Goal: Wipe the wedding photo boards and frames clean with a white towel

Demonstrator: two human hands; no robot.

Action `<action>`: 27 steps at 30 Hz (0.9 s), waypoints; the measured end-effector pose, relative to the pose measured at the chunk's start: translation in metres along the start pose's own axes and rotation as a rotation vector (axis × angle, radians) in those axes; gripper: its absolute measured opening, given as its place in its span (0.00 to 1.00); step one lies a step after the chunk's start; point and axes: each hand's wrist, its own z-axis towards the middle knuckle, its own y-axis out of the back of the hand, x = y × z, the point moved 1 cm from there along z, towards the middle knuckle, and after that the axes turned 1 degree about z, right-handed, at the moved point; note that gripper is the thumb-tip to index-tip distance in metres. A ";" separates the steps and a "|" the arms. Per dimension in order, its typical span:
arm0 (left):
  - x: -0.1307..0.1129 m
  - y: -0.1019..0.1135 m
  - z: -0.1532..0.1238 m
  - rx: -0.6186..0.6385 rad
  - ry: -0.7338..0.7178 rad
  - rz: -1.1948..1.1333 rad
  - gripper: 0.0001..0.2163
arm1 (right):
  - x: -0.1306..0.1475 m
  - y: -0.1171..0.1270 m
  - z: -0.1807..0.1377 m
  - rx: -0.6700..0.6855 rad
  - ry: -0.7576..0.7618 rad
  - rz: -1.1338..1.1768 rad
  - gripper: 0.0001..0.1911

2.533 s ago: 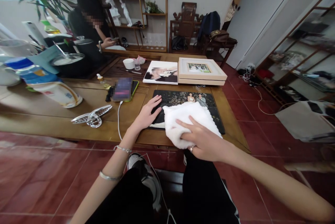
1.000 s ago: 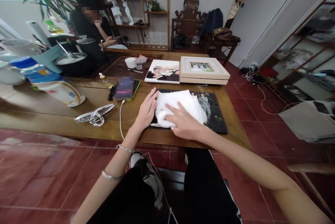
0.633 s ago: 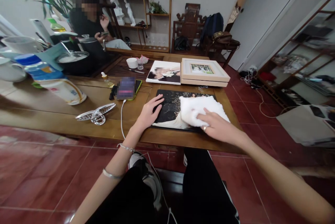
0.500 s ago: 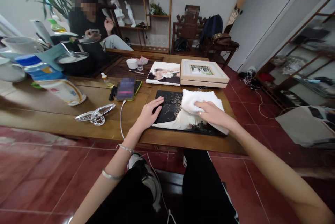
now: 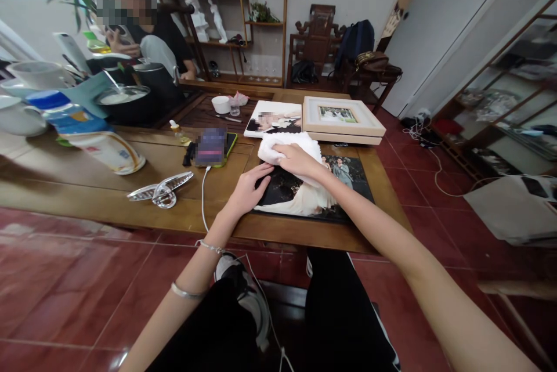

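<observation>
A dark wedding photo panel (image 5: 339,192) lies flat at the near edge of the low wooden table (image 5: 130,198). My left hand (image 5: 246,189) rests open on the panel's left edge, fingers spread and pressing it down. My right hand (image 5: 300,162) lies on a white towel (image 5: 278,145) at the panel's far left corner, fingers curled over the cloth. The towel covers that corner of the picture.
Behind the panel lie a frameless photo (image 5: 274,118) and a stacked cream frame (image 5: 342,119). A phone (image 5: 212,147) on a cable, a metal clip (image 5: 159,191), a lying bottle (image 5: 87,140) and pots are at the left. Another person (image 5: 143,35) sits at the far side.
My right hand has swept the towel from the panel's right side to its far left corner. My left hand has stayed on the left edge. The person opposite has shifted.
</observation>
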 end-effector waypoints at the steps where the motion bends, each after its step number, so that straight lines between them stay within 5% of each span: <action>1: -0.001 0.000 0.000 0.001 0.000 -0.008 0.16 | -0.005 0.003 -0.009 -0.001 -0.006 -0.005 0.23; 14: -0.005 0.001 0.000 -0.002 -0.001 -0.068 0.16 | -0.085 0.068 -0.135 -0.134 -0.310 -0.097 0.15; 18: -0.007 0.002 0.000 0.010 -0.001 -0.055 0.16 | -0.067 0.065 -0.172 -0.061 -0.366 -0.105 0.16; 24: -0.005 0.002 0.000 0.017 -0.010 -0.021 0.18 | -0.002 0.069 -0.228 0.284 -0.358 -0.024 0.18; 27: -0.004 0.001 -0.001 0.016 -0.015 -0.019 0.18 | 0.005 0.073 -0.236 0.359 -0.376 0.039 0.16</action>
